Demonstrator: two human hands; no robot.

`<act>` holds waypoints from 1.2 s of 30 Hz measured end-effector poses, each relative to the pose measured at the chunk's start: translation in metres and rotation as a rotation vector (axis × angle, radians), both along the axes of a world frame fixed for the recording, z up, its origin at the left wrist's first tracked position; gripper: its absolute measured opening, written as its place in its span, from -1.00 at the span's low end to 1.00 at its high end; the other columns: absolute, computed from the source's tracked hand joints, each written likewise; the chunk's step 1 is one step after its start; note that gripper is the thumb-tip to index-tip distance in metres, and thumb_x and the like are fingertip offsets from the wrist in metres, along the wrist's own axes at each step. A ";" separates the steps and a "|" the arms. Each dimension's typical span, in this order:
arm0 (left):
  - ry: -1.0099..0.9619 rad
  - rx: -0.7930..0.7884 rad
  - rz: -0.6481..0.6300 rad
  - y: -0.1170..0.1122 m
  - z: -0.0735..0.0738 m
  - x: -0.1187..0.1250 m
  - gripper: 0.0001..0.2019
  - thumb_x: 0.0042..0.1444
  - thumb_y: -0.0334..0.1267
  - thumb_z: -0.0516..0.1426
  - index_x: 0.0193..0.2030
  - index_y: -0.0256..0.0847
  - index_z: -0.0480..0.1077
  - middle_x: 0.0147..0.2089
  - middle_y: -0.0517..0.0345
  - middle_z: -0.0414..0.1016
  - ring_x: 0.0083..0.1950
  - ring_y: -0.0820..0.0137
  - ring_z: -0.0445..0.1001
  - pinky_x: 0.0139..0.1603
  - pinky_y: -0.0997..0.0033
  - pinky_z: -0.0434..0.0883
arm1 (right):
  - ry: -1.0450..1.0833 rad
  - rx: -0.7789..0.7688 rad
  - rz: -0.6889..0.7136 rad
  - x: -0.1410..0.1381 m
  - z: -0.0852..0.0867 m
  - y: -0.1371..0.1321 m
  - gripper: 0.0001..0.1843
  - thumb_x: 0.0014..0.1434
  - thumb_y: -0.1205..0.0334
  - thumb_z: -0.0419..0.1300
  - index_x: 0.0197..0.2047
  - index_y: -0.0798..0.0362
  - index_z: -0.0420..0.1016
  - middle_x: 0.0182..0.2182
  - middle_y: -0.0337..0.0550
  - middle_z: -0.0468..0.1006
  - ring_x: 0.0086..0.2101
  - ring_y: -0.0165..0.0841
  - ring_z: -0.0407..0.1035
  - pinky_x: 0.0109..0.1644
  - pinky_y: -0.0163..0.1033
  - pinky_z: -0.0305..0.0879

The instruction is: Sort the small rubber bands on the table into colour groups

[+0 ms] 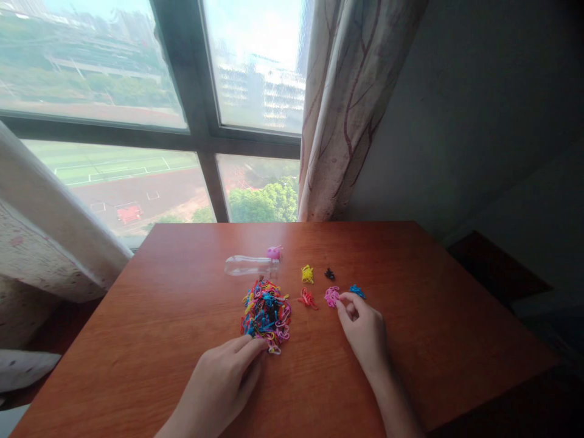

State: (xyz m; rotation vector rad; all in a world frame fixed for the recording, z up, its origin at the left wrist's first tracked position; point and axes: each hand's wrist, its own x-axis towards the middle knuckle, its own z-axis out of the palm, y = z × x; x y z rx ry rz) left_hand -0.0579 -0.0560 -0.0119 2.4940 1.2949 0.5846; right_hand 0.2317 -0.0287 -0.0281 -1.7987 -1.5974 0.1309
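A heap of small looped plastic clips (pixel 267 310) in mixed colours lies on the table. My left hand (pixel 232 368) touches its near edge, fingers drawn together; what is between the fingertips is hidden. A pale looped clip (pixel 274 350) lies just right of those fingers. With thumb and index finger pinched, my right hand (pixel 365 328) reaches the side of a small pink pile (pixel 332 296). Whatever that pinch holds is hidden. Around it are a blue pile (pixel 357 291), a red pile (pixel 308 298), a yellow pile (pixel 307 274) and a black pile (pixel 329 274).
A clear plastic bottle (pixel 249 266) lies on its side behind the heap, with a pink cap (pixel 274 252) near its mouth. The wooden table (pixel 137 340) runs up to a window (pixel 255 182). Patterned curtains (pixel 347 109) hang on both sides, and a dark wall stands right.
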 end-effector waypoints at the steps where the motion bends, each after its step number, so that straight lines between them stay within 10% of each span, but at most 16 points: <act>1: 0.002 0.001 0.002 0.000 0.000 0.000 -0.74 0.27 -0.41 -0.02 -0.05 -0.06 0.41 -0.18 0.16 0.61 -0.25 0.35 0.61 -0.26 0.45 0.48 | -0.018 -0.012 -0.004 0.003 0.000 0.003 -0.65 0.27 -0.03 0.10 -0.30 0.05 0.56 -0.63 -0.27 0.40 -0.60 -0.39 0.28 -0.46 -0.32 0.13; 16: 0.035 -0.018 0.003 0.001 0.002 0.001 -0.75 0.27 -0.40 -0.03 -0.08 -0.08 0.43 -0.20 0.14 0.61 -0.26 0.36 0.61 -0.26 0.48 0.47 | -0.067 -0.026 -0.006 -0.007 0.005 -0.001 -0.70 0.29 0.04 0.09 -0.22 0.02 0.57 -0.62 -0.25 0.43 -0.59 -0.36 0.33 -0.46 -0.31 0.11; 36: 0.013 -0.022 0.053 0.003 0.002 0.003 -0.80 0.30 -0.29 0.02 -0.13 -0.06 0.48 -0.24 0.18 0.63 -0.30 0.36 0.61 -0.28 0.48 0.47 | -0.019 -0.130 0.335 -0.080 0.002 -0.035 -0.85 0.20 0.37 0.13 -0.38 -0.01 0.44 -0.52 -0.29 0.52 -0.49 -0.40 0.38 -0.37 -0.31 0.03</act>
